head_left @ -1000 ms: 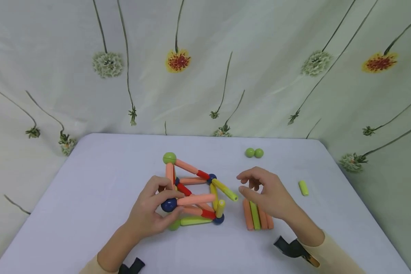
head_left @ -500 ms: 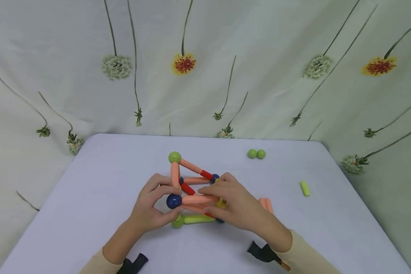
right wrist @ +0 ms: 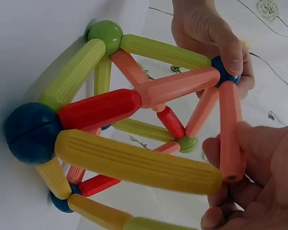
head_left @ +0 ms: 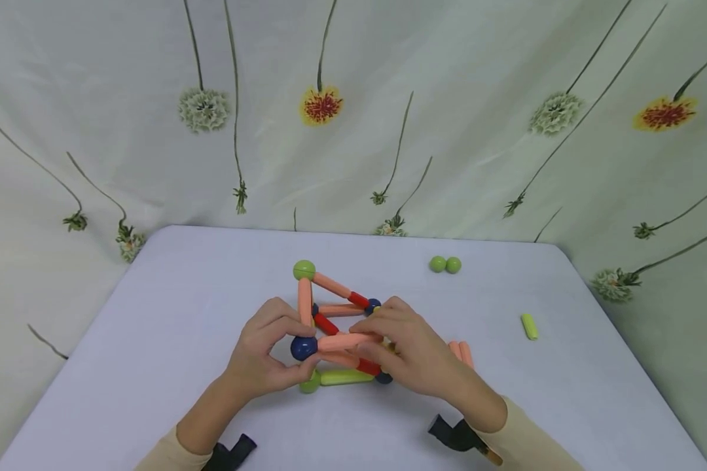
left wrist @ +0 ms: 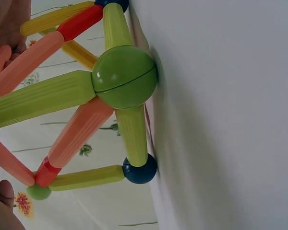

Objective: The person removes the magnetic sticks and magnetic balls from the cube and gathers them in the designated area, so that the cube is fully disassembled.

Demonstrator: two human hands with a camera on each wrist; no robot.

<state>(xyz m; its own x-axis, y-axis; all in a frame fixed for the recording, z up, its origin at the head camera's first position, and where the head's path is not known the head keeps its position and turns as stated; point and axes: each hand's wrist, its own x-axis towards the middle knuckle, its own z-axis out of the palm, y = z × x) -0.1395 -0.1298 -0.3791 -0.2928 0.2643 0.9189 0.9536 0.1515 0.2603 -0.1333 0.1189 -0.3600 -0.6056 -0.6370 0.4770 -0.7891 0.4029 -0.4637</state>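
A magnetic stick-and-ball frame (left wrist: 125, 76) of salmon, red, yellow and lime sticks stands on the table between both hands. My left hand (head_left: 262, 356) holds a dark blue ball (head_left: 304, 348) at its upper near corner, thumb and fingers at either side. From that ball a salmon stick (right wrist: 230, 132) extends to the right. My right hand (head_left: 409, 350) pinches this stick near its free end. In the right wrist view, the tip of a slanting yellow stick (right wrist: 139, 160) lies right by that end. A lime ball (head_left: 304, 269) tops the far corner. My right hand hides part of the right side.
Two lime balls (head_left: 445, 264) sit side by side at the back of the table. A short lime stick (head_left: 529, 326) lies to the right. Salmon sticks (head_left: 461, 353) show partly behind my right hand. A flowered cloth (head_left: 353, 118) hangs behind the table.
My right hand has come left from above the loose sticks and now pinches the salmon stick's free end. My left hand keeps its hold on the blue ball.
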